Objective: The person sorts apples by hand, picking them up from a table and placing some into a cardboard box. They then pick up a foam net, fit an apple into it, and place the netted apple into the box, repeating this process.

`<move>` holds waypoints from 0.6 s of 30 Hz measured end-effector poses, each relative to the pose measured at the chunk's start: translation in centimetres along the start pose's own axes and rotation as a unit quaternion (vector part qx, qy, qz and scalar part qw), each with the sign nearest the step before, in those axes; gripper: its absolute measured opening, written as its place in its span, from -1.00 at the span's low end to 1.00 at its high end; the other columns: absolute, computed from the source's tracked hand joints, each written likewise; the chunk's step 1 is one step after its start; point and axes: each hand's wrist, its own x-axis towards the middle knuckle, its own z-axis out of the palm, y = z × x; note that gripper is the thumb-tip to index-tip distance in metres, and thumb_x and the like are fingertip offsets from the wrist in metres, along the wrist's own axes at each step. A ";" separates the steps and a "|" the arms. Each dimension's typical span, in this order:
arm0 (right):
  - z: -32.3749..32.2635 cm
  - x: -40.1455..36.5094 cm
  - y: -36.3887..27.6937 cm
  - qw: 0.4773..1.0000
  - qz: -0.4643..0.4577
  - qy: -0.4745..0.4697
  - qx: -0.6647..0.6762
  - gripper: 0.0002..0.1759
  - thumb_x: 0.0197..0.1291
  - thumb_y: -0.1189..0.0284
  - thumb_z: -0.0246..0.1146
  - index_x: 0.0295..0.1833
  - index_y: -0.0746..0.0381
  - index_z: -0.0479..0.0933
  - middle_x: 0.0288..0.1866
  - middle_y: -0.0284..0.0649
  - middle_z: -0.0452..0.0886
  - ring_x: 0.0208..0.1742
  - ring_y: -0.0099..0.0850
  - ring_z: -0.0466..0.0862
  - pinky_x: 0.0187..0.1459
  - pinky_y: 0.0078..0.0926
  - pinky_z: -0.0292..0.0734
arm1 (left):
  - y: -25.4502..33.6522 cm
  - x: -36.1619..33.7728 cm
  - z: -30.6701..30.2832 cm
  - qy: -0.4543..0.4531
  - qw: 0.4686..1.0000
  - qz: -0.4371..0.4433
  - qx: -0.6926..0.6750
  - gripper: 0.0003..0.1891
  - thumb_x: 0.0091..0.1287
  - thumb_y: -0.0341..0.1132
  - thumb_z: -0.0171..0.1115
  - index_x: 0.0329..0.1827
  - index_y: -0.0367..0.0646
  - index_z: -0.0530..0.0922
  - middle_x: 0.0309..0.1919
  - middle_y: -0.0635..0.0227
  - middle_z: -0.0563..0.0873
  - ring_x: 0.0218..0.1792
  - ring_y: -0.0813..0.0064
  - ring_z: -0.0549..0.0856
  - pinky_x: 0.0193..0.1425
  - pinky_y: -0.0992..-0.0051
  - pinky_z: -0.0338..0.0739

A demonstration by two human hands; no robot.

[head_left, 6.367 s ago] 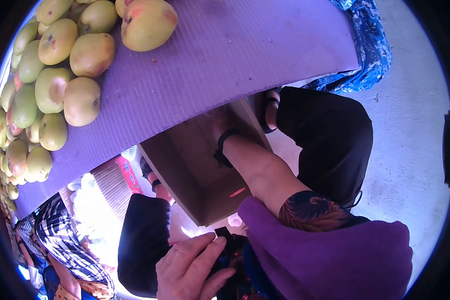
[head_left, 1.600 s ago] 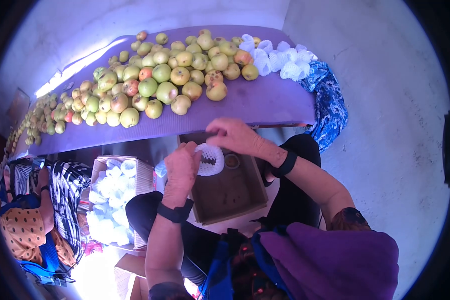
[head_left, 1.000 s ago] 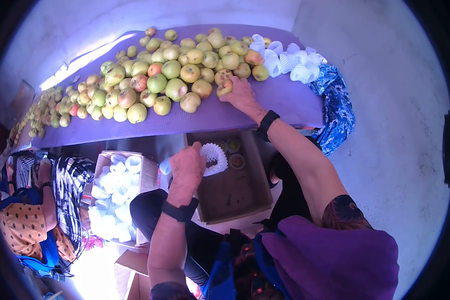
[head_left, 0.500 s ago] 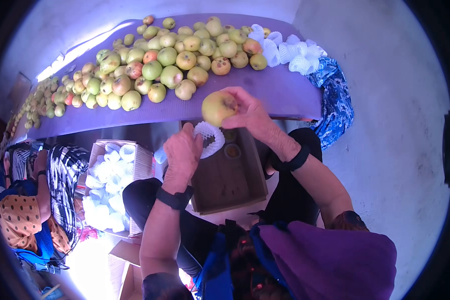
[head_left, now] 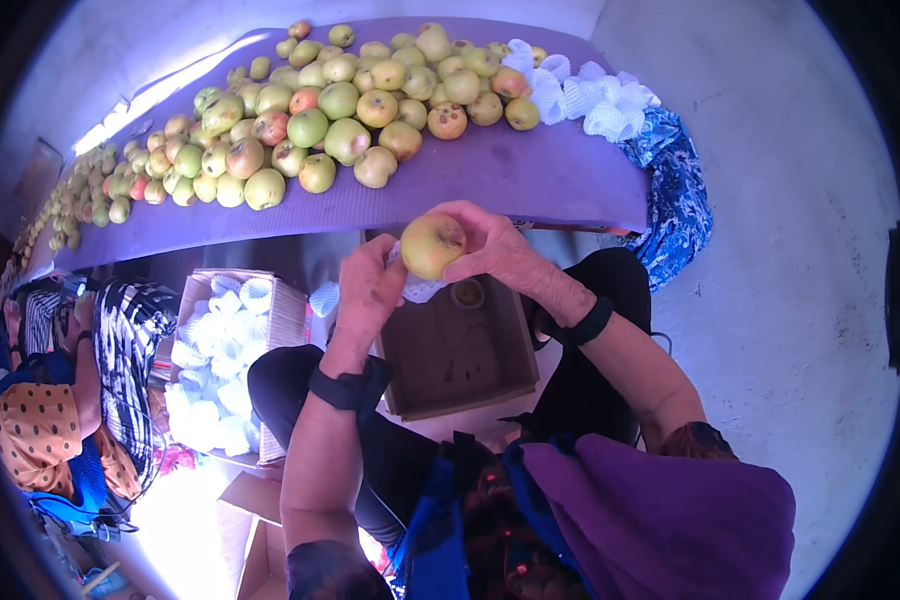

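In my right hand (head_left: 502, 250) is a yellow-green apple (head_left: 433, 246) with a brownish patch around its hollow. Its fingers and thumb grip the fruit from the right. My left hand (head_left: 367, 288) pinches a white foam net sleeve (head_left: 423, 292), mostly hidden behind and below the apple. Apple and sleeve meet above an open cardboard box (head_left: 455, 375) between my knees. Inside that box, near its far end, a round netted thing (head_left: 467, 293) shows, probably a wrapped apple.
Many apples (head_left: 308, 128) lie piled along the purple-covered table (head_left: 530, 185). White foam nets (head_left: 610, 105) sit at its right end above a blue patterned cloth (head_left: 682, 215). A carton of foam nets (head_left: 288, 310) stands left of my knee. Another person (head_left: 38, 420) sits farther left.
My right hand has lowered the apple slightly to the foam sleeve. The sleeve, an open ring earlier, is now largely covered by the apple.
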 end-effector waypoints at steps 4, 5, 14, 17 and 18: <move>0.1 -0.5 -0.5 0.993 -0.051 -0.005 -0.102 -0.18 -0.19 0.57 0.52 0.28 0.25 0.34 0.17 -0.30 0.47 0.23 -0.48 0.46 0.31 -0.42 0.37 | -0.6 0.4 -0.7 -0.063 0.987 -0.049 -0.140 -0.72 0.36 -0.18 0.19 -0.18 -0.27 0.64 -0.50 0.37 0.67 -0.66 0.65 0.57 -0.61 0.67 0.44; 0.2 -0.7 -0.6 0.993 -0.052 -0.005 -0.102 -0.18 -0.19 0.57 0.52 0.28 0.25 0.34 0.17 -0.30 0.47 0.23 -0.48 0.46 0.31 -0.42 0.37 | -0.6 0.4 -0.9 -0.063 0.987 -0.048 -0.140 -0.72 0.36 -0.18 0.19 -0.18 -0.27 0.64 -0.50 0.37 0.67 -0.66 0.65 0.57 -0.61 0.67 0.44; 0.2 -1.4 -0.2 0.972 -0.099 0.018 -0.212 -0.18 -0.25 0.51 0.54 0.25 0.19 0.41 0.17 -0.31 0.47 0.19 -0.45 0.47 0.24 -0.45 0.38 | 0.3 -0.4 -0.5 -0.093 0.933 -0.037 -0.346 -0.53 0.36 0.01 0.21 0.00 -0.29 0.54 -0.24 0.29 0.67 -0.37 0.62 0.66 -0.39 0.70 0.56; 0.1 -1.3 -0.3 0.974 -0.102 0.009 -0.201 -0.16 -0.25 0.51 0.54 0.28 0.16 0.41 0.19 -0.28 0.47 0.20 -0.42 0.47 0.24 -0.43 0.38 | 0.1 -0.2 -0.5 -0.151 0.939 -0.052 -0.304 -0.39 0.27 0.07 0.30 0.14 -0.28 0.43 -0.12 0.25 0.63 -0.26 0.56 0.69 -0.35 0.65 0.60; 0.1 -1.2 -0.3 0.967 -0.109 0.005 -0.230 -0.16 -0.25 0.51 0.54 0.28 0.16 0.41 0.20 -0.28 0.46 0.20 -0.41 0.47 0.25 -0.43 0.38 | 0.0 -0.2 -0.4 -0.149 0.948 -0.046 -0.278 -0.36 0.24 0.08 0.33 0.15 -0.28 0.41 -0.13 0.25 0.62 -0.26 0.55 0.69 -0.36 0.64 0.61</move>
